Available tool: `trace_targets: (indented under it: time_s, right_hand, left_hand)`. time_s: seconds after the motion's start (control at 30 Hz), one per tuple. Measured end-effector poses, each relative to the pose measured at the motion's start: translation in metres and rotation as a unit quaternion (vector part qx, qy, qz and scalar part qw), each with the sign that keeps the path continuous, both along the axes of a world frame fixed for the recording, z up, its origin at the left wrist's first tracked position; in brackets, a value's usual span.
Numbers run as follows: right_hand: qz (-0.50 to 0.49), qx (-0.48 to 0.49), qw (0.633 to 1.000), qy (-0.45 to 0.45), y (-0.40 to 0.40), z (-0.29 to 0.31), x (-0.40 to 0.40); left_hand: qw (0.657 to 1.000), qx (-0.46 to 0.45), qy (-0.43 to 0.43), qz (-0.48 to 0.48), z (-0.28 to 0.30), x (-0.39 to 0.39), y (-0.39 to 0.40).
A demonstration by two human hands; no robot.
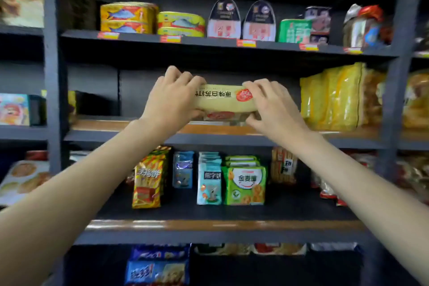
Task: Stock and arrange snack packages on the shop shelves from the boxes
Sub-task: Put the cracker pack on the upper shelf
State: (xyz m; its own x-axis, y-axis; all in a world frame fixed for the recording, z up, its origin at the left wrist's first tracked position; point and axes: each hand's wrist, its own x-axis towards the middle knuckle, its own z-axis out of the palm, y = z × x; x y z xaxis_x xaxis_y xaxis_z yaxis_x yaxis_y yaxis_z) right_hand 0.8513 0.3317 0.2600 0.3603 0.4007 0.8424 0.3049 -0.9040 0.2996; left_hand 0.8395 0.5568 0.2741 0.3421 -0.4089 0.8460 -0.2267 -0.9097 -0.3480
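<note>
Both hands hold one pale yellow snack package [221, 100] by its ends, level with the front of the middle shelf [120, 131]. The left hand [173, 97] grasps the package's left end, its fingers [185, 79] curled over the top edge and the thumb underneath. The right hand [271, 103] grasps the right end the same way, fingers bent over the top corner beside a red round mark on the wrapper. The package lies lengthwise, its dark printed characters upside down to the camera, and a second wrapper with a red patch shows just beneath it on the shelf.

To the right on the same shelf stand tall yellow bags [332, 97], near the package but apart from it. The shelf above carries yellow fish tins [127, 18], two dark arched tins [241, 21] and a green box [294, 30], with price labels along its edge. The shelf below holds an orange snack bag [148, 179], light blue packets [209, 181] and a green packet [246, 184] standing upright in rows. Blue packs [157, 267] sit on the lowest shelf
</note>
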Motion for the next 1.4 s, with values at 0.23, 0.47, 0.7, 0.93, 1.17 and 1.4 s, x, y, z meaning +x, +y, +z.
trace_targets:
  time_s: [0.23,0.47,0.7,0.93,1.17,1.4]
  right_hand:
    - [0.076,0.128,0.985,0.088,-0.114,0.025,0.085]
    - [0.070,0.151,0.933,0.319,-0.140,0.039,0.188]
    - [-0.088,-0.087,0.897,0.423,-0.116,0.052,0.253]
    - [-0.181,-0.128,0.859,0.461,-0.104,0.065,0.303]
    - [-0.141,-0.177,0.886,0.406,-0.091,0.077,0.302]
    - [-0.047,-0.014,0.872,0.487,-0.111,0.103,0.319]
  left_hand:
    - [0.994,-0.038,0.071,0.073,0.039,0.082,-0.079]
    - [0.957,-0.116,0.209,0.164,0.045,0.151,-0.090]
    - [0.907,-0.231,0.304,0.176,0.047,0.213,-0.055]
    - [0.897,-0.225,0.321,0.207,0.064,0.264,-0.038]
    - [0.911,-0.249,0.314,0.097,0.076,0.244,-0.034]
    - [0.881,-0.221,0.419,-0.007,0.084,0.227,-0.019]
